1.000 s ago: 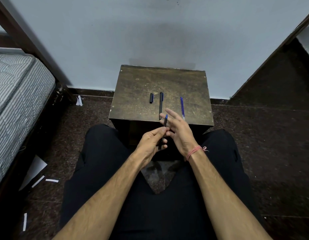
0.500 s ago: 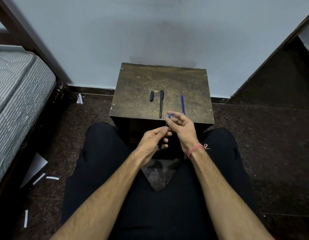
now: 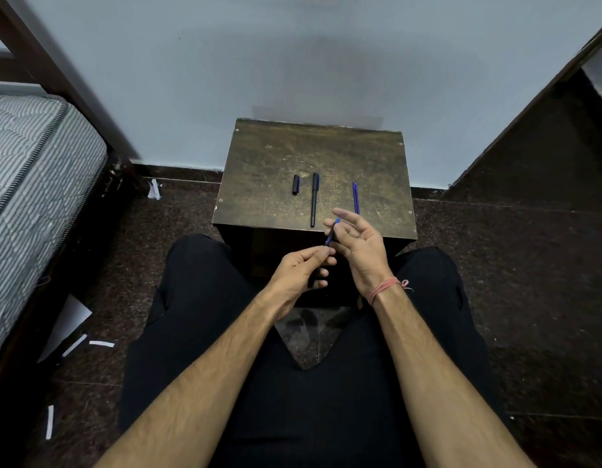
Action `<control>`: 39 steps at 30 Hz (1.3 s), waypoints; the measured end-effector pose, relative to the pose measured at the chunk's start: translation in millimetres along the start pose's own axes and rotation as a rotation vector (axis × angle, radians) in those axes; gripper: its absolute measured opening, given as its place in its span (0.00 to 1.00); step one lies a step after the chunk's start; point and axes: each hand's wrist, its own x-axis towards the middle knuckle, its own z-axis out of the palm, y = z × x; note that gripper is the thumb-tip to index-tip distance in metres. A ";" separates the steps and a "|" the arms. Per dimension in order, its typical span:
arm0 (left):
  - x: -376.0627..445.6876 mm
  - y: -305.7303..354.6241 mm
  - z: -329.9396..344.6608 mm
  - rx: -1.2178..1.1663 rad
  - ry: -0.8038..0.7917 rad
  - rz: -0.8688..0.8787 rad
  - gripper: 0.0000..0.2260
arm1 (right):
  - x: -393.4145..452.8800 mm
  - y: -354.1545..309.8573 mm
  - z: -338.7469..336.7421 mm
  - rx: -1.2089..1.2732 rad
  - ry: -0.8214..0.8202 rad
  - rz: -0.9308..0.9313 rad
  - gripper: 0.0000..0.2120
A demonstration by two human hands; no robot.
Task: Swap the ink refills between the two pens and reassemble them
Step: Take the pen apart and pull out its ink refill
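While I sit at the near edge of a small wooden tabletop [image 3: 265, 163], my left hand [image 3: 301, 270] pinches the lower end of a dark pen barrel [image 3: 318, 271], mostly hidden in that grip, and my right hand [image 3: 360, 246] pinches a blue ink refill [image 3: 332, 231] between thumb and forefinger, its other fingers fanned loose. The refill's long axis runs from about 7 o'clock, where it meets the barrel's mouth at my left fingertips, up toward 1 o'clock, where its free end shows just past my right forefinger. Whether its tip is already inside the barrel I cannot tell; my fingers cover the joint. Barrel and refill look close to one line, so I judge that the coming move turns on keeping them so: a slide along that axis, right hand driving, left hand steadying.

On the tabletop, at 12 o'clock from my hands, lies a black pen body [image 3: 314, 199], its length pointing away from me. A short black cap [image 3: 295, 184] sits just beside it at 9 o'clock, and a second blue refill [image 3: 355, 197] lies apart at 3 o'clock, nearer my right hand. By that layout, the swap seems about halfway.
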 end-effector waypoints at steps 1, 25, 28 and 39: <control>-0.1 -0.5 -0.4 0.003 -0.001 -0.006 0.09 | 0.7 -1.6 -1.3 0.018 -0.011 -0.004 0.13; -0.9 14.1 -5.3 -0.050 0.246 0.016 0.10 | 16.4 -8.7 -0.2 0.253 0.237 -0.020 0.13; 0.9 18.0 -8.0 -0.137 0.270 0.028 0.10 | 27.9 -7.1 17.2 -0.001 0.198 -0.032 0.13; -0.6 28.8 -13.5 -0.272 0.310 0.052 0.08 | 95.9 -7.2 81.3 -0.971 0.272 -0.063 0.10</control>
